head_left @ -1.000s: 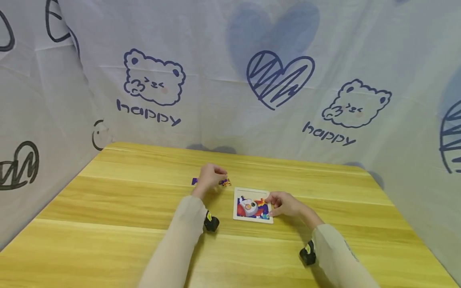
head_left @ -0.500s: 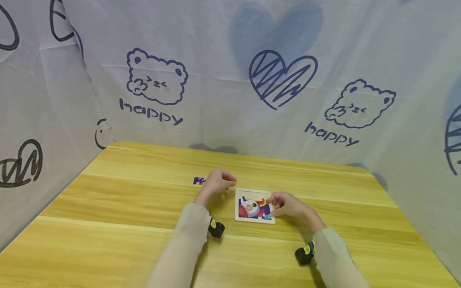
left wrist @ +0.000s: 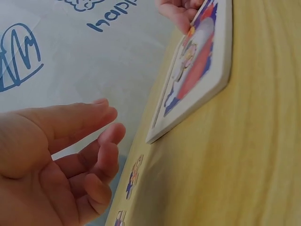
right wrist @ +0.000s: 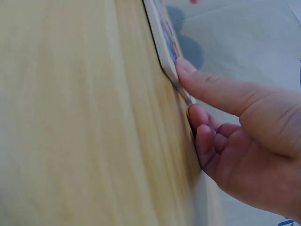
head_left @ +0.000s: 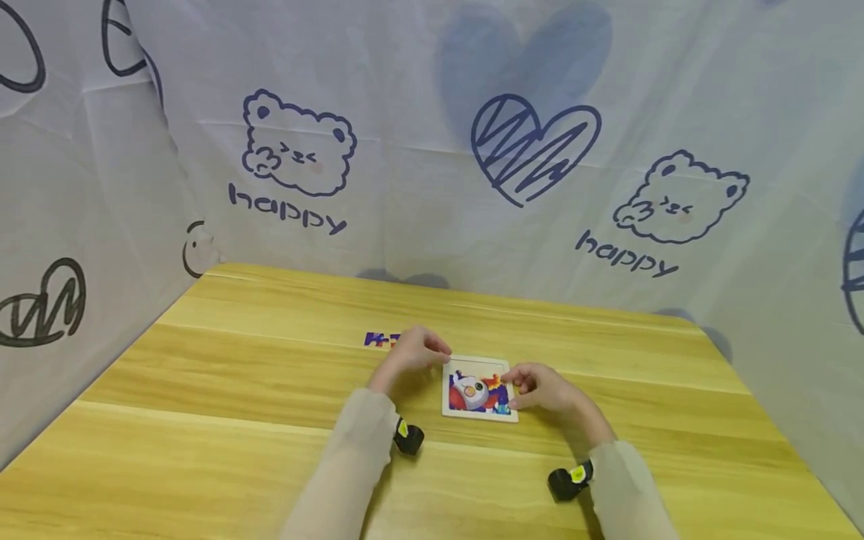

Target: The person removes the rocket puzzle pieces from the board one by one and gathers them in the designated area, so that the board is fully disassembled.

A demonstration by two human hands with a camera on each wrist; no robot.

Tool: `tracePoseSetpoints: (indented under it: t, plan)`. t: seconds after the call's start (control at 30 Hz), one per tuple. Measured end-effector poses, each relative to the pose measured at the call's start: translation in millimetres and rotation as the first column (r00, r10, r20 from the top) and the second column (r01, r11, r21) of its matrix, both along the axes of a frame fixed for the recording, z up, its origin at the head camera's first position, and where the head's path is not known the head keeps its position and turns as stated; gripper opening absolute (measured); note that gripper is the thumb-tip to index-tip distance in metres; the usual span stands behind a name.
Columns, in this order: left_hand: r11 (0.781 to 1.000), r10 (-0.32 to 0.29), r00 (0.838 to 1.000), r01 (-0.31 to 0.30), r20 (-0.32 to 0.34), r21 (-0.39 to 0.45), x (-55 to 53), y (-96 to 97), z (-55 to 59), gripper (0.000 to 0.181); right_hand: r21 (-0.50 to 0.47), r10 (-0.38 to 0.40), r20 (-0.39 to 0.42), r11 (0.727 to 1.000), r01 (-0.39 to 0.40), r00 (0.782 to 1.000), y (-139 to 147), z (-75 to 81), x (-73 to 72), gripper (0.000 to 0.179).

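A square wooden jigsaw puzzle tray point(head_left: 445, 390) lies on the table, its picture a white-headed cartoon figure in red and purple. Bare wood shows along the top strip of the tray. My right hand point(head_left: 548, 388) grips its right edge, the thumb point(right wrist: 211, 89) on the rim and the other fingers curled at the side. At the upper left corner hovers my left hand point(head_left: 415, 352), loosely curled; no piece shows between its fingers in the left wrist view. Beyond it lie purple puzzle pieces point(head_left: 376, 340), partly hidden by that hand. A loose puzzle piece point(left wrist: 134, 176) also shows in the left wrist view.
The light wooden table point(head_left: 270, 435) ends at the back against a white cloth point(head_left: 405, 172) printed with bears and hearts. Black wrist cameras sit at both cuffs, the left camera point(head_left: 409, 436) and the right camera point(head_left: 567, 484).
My left hand has moved right and toward me, from over the loose pieces to the tray's upper left corner. More of the purple pieces is uncovered. The right hand keeps its grip.
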State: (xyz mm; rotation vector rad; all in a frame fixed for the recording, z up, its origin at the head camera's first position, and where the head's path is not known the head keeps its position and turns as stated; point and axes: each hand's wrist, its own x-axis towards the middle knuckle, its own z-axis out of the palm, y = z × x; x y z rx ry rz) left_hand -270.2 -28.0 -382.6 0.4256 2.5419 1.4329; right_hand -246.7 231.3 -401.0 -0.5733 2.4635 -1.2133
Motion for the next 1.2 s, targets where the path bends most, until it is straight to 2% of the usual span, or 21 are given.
tracePoseSetpoints:
  t: [0.17, 0.4, 0.67, 0.9, 1.03, 1.13, 1.2]
  plan:
    - [0.999, -0.02, 1.0, 0.021, 0.022, -0.041, 2.4, 2.7, -0.7, 0.012, -0.003, -0.011, -0.019, 1.0, 0.011, 1.0, -0.1, -1.5, 2.1, 0.032]
    - [0.996, -0.055, 0.998, 0.055, 0.002, -0.064, 2.4, 5.7, -6.3, 0.015, -0.041, 0.015, -0.047, 0.999, -0.016, 0.999, 3.3, -5.1, 1.8, 0.034]
    - [0.987, -0.063, 0.997, 0.067, 0.037, -0.143, 10.4, 10.9, -4.1, 0.022, -0.035, 0.04, -0.059, 0.998, -0.042, 0.997, 2.6, -2.4, 0.4, 0.035]
    - [0.985, -0.06, 0.997, 0.066, 0.043, -0.162, 11.0, 15.5, -6.4, 0.032, -0.017, 0.043, -0.028, 0.999, -0.043, 0.999, -1.9, 0.8, 2.1, 0.038]
    - [0.984, -0.052, 0.998, 0.059, 0.046, -0.167, 11.6, 16.4, -6.7, 0.034, -0.019, 0.112, -0.064, 0.993, -0.113, 0.992, -3.6, 2.6, 1.7, 0.038]
    - [0.984, -0.053, 0.997, 0.06, 0.047, -0.168, 11.2, 16.7, -7.9, 0.032, -0.023, 0.205, -0.128, 0.978, -0.209, 0.97, -4.7, 3.1, 0.7, 0.038]
    - [0.984, -0.055, 0.997, 0.062, 0.048, -0.169, 11.0, 17.2, -8.0, 0.031, -0.02, 0.24, -0.145, 0.969, -0.245, 0.96, -5.6, 3.3, 1.0, 0.039]
